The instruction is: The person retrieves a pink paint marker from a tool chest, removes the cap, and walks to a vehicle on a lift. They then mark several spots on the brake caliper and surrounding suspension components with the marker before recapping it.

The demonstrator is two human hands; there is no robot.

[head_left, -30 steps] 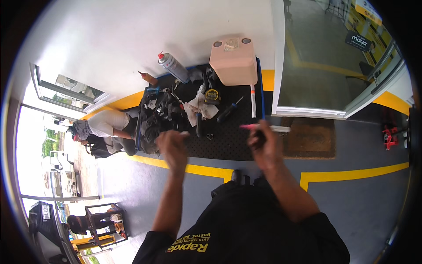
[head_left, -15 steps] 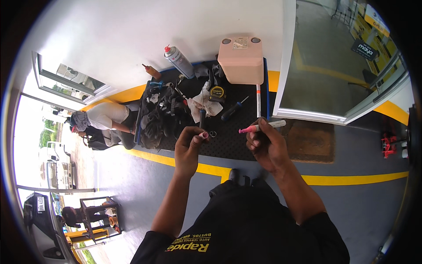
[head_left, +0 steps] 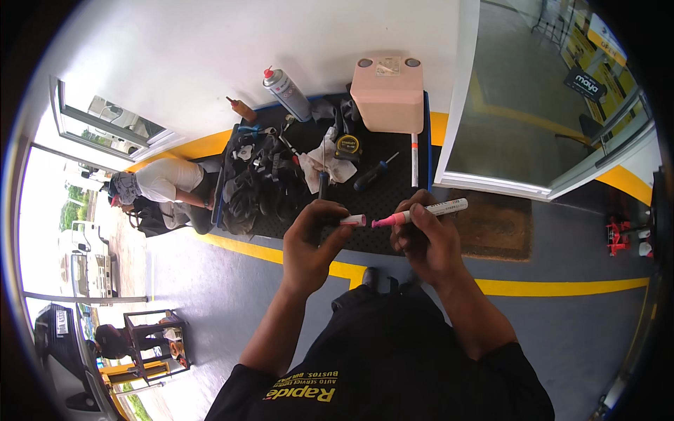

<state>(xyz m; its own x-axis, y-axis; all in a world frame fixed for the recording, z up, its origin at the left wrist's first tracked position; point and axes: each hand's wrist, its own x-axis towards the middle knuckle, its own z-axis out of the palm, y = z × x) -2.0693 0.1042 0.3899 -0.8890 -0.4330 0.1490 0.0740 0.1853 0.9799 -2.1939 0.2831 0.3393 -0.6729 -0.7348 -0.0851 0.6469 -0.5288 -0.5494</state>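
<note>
Between the fingers of my right hand (head_left: 427, 231) is a white paint marker (head_left: 446, 207) with a pink front end, its tip pointing left. My left hand (head_left: 312, 242) pinches the marker's cap (head_left: 353, 220), white with a pink edge, its mouth facing the tip. A small gap separates cap and tip. Both hands are over the near edge of a black perforated mat (head_left: 372, 235). Beyond them lie a screwdriver (head_left: 375, 175) with a dark blue handle, a yellow and black tape measure (head_left: 347, 146) and a crumpled white rag (head_left: 337, 170).
A pink plastic box (head_left: 386, 98) stands at the back right, and a spray can (head_left: 286, 93) and orange bottle (head_left: 242, 109) at the back left. Dark gloves and tools (head_left: 256, 179) are piled on the left. Another person (head_left: 172, 184) bends over beyond the table's left end.
My left hand has turned the cap sideways and brought it toward the marker. The marker has shifted slightly left and levelled, so its tip is now close to the cap.
</note>
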